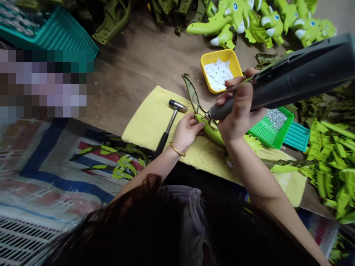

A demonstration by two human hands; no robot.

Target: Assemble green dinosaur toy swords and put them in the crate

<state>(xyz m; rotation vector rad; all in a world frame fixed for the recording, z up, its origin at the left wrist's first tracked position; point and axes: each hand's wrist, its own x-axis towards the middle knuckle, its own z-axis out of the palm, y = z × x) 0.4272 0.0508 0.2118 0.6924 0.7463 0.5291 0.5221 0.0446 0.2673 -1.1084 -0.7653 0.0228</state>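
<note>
My right hand point(238, 111) is wrapped round a dark electric screwdriver point(299, 74), whose tip points down-left at a light green plastic part point(212, 133). The end of that part is pinched by my left hand point(190, 129), close beside the tip. A dark olive curved piece point(191, 92) sticks up behind the fingers. The green part lies over a yellow cloth point(149, 118). On the cloth, left of my left hand, rests a hammer point(170, 127) with a black handle. Part of the green piece is hidden behind my right wrist.
Behind the hands stands a yellow tray point(205, 75) with white pieces. A green basket point(287, 127) of small metal parts is at the right, near piled green parts point(338, 159). Green dinosaur-like figures point(235, 18) lie at the back; a teal basket point(69, 31) is at the upper left.
</note>
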